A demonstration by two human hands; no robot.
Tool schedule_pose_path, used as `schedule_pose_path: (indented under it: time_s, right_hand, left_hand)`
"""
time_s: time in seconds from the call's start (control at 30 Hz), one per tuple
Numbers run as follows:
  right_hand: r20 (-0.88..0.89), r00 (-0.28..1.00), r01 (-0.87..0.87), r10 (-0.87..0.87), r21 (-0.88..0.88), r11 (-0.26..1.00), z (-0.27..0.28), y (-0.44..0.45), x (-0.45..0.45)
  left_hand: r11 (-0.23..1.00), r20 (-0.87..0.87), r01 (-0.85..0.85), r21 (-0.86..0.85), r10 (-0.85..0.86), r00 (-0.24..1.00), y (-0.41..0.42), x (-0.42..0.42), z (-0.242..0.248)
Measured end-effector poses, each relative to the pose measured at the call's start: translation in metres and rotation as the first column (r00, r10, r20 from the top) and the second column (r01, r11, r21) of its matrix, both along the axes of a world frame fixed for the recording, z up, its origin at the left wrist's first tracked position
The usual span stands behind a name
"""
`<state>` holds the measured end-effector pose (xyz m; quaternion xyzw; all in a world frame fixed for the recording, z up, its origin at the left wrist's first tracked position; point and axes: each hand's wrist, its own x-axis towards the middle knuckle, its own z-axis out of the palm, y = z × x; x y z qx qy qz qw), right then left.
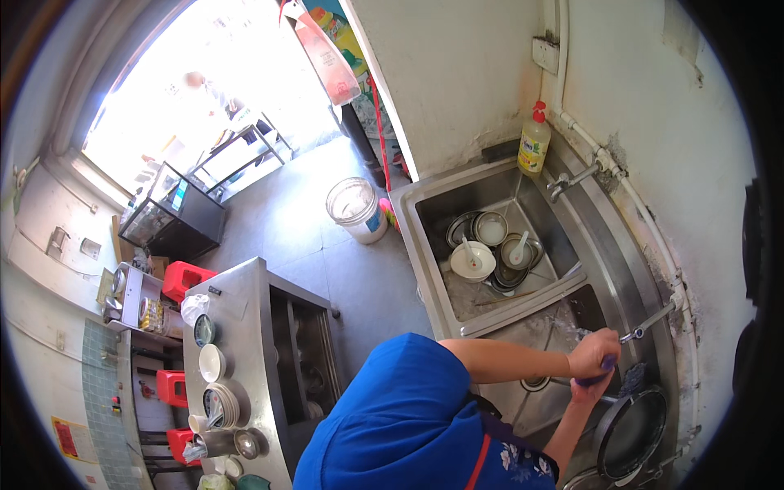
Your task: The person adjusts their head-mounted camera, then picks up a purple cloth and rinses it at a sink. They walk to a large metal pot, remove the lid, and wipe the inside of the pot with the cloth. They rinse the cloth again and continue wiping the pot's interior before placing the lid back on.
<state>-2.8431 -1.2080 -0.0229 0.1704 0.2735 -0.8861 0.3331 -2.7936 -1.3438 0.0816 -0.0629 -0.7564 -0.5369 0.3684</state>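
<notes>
Over the right-hand sink basin (527,404), my left hand (595,354) is closed around a small purple item (591,380), possibly a cloth. My right hand (589,391) is just below, gripping the same item from underneath; its fingers are partly hidden. A metal tap (637,332) reaches towards my left hand. Beside my right hand lie a dark mesh scourer (634,376) and a round black-rimmed pan (632,433). The other basin (453,300) holds several metal bowls (491,228), a white bowl (473,263) with a spoon, and a chopstick-like stick (505,299).
A detergent bottle (534,144) stands at the sink's back corner, near a second tap (560,182). Behind are a white bucket (357,211) on the floor and a steel table (245,331) with stacked bowls (223,404). Red stools (171,388) stand beyond; a person is outside the doorway.
</notes>
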Motion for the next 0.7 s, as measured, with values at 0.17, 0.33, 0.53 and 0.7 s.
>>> schedule_pose_path:
  time_s: [0.17,0.33,0.53,0.7]
  right_hand:
    - [0.109,0.991,0.116,-0.083,-0.347,0.93,-0.005,-0.005,-0.002]
    - [-0.475,0.782,-0.103,0.404,0.54,0.835,0.063,-0.009,0.005]
    - [-0.798,0.137,0.622,0.587,0.53,0.576,0.135,-0.037,0.023]
    - [-0.647,-0.425,0.734,0.634,0.163,0.659,0.177,-0.042,0.037]
  left_hand:
    - [0.772,-0.086,0.211,-0.6,-0.324,0.942,-0.011,0.027,0.012]
    - [0.93,0.022,0.16,-0.33,-0.162,0.987,-0.019,0.056,0.006]
    - [0.236,0.085,0.06,0.97,-0.559,0.825,-0.017,0.055,-0.008]
    - [0.198,0.142,0.041,0.979,-0.82,0.555,-0.016,0.07,-0.014]
